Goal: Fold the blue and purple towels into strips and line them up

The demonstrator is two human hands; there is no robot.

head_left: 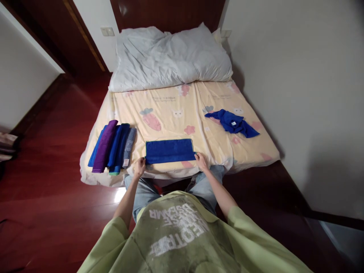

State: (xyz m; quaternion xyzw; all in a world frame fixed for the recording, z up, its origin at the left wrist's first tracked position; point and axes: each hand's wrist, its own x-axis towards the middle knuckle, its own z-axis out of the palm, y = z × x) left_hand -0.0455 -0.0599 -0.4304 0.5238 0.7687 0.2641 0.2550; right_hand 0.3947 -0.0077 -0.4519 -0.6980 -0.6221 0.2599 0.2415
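A blue towel (169, 148) lies flat near the front edge of the bed, its near edge folded over into a band. My left hand (139, 167) pinches the left end of that band, and my right hand (201, 161) pinches the right end. To the left sits a row of rolled or folded towels in blue and grey, with a purple towel (105, 147) on top. A crumpled blue towel (233, 122) with a white tag rests farther off to the right.
The bed (167, 110) has a pale yellow sheet with carrot and rabbit prints. A large grey-white pillow or quilt (173, 57) lies across its head, before a dark headboard (167, 15). A white wall (298, 94) stands to the right; dark red flooring (57, 151) to the left.
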